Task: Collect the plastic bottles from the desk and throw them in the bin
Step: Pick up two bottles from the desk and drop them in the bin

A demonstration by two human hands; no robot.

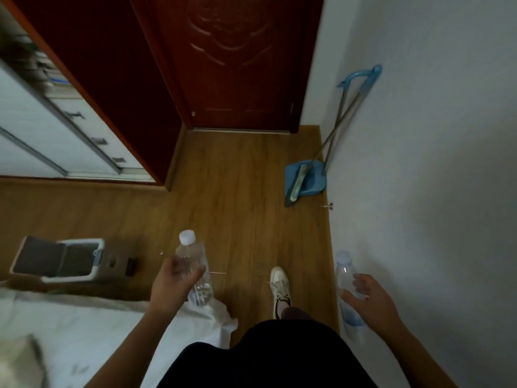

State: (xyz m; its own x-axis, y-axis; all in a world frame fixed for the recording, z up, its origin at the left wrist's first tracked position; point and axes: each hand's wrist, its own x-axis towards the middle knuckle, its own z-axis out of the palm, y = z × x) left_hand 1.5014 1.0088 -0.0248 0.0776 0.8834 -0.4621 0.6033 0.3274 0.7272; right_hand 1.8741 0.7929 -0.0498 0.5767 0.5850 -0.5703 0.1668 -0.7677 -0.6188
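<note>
My left hand (174,281) grips a clear plastic bottle (193,259) with a white cap, held tilted with the cap pointing away from me. My right hand (372,301) holds a second clear bottle (344,278) with a white cap and a pale blue label, close to the right wall. A white bin (96,271) with a dark liner stands open on the wooden floor to the left of my left hand, beside the bed.
A bed with a white sheet (84,331) fills the lower left. A blue dustpan and broom (306,179) lean against the white wall on the right. A dark red door (237,65) is ahead. My white shoe (280,289) is on the floor between the hands.
</note>
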